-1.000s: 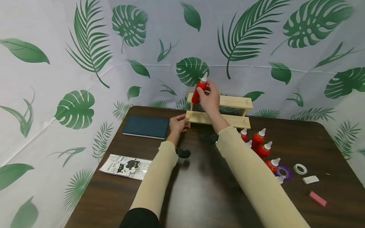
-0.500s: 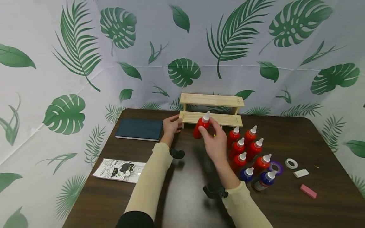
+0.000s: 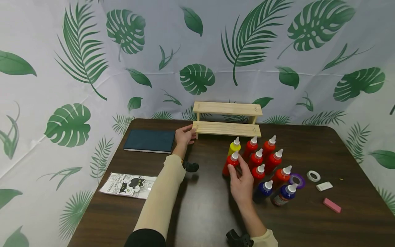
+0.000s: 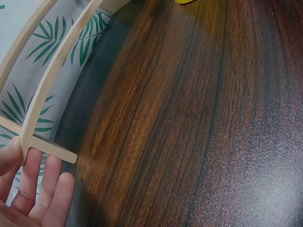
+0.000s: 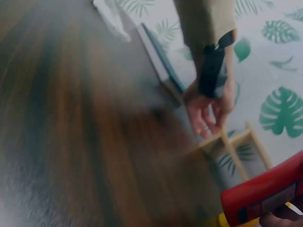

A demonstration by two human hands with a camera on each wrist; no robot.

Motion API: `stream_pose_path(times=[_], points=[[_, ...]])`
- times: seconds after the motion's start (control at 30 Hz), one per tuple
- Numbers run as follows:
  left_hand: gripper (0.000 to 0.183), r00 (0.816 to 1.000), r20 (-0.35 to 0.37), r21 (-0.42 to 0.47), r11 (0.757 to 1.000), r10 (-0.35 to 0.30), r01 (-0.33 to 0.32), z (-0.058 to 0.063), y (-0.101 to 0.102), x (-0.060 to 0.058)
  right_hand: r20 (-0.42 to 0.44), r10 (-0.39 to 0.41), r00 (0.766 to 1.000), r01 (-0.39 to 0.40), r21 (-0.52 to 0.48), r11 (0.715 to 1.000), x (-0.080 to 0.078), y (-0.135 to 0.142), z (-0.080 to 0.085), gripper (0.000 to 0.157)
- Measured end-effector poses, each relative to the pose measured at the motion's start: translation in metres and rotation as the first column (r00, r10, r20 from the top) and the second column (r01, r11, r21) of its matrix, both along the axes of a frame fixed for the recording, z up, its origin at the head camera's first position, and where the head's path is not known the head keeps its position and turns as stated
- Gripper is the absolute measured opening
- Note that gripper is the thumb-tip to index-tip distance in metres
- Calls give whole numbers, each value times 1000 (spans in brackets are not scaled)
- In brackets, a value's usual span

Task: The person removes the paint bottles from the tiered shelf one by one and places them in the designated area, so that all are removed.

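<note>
A two-tier wooden shelf [image 3: 226, 129] stands at the back of the table. My left hand [image 3: 184, 136] grips the left end of its lower board. In the left wrist view, the thumb lies on one side of that board [image 4: 52, 75] and the fingers on the other. My right hand [image 3: 242, 183] holds a red squeeze bottle [image 3: 229, 164] with a white nozzle, roughly upright, beside a yellow bottle [image 3: 234, 146]. The held red bottle [image 5: 260, 194] is tilted in the right wrist view; whether its base touches the table I cannot tell.
Several red bottles [image 3: 273, 160] and two blue bottles [image 3: 284, 195] stand right of my right hand. Beyond them lie purple tape [image 3: 297, 180], white tape [image 3: 313, 176], a white eraser [image 3: 324, 186] and a pink eraser [image 3: 332, 205]. A dark notebook [image 3: 149, 140] and a cat-printed packet [image 3: 128, 185] lie left.
My right hand has brought the red bottle from above the shelf down and toward me, to the bottle group. My left hand stays at the shelf's end. The head view has shifted slightly.
</note>
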State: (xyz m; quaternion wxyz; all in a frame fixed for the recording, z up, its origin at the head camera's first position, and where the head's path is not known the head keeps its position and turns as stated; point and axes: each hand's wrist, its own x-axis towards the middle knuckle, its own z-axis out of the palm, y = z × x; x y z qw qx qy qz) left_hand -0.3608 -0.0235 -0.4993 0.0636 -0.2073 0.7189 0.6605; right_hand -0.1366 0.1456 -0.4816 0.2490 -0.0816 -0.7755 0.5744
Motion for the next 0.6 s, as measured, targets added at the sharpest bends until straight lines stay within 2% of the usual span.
stream_pose_path(times=[0.2,0.6], points=[[25,1000,0,-10,1000,0,0,-1,1,-1,33,-47,998,46,50,998,-2,4,-12,49],[26,1000,-11,6,1000,3,-3,-1,0,1,93,-64,994,57,80,995,-7,6,-18,49]])
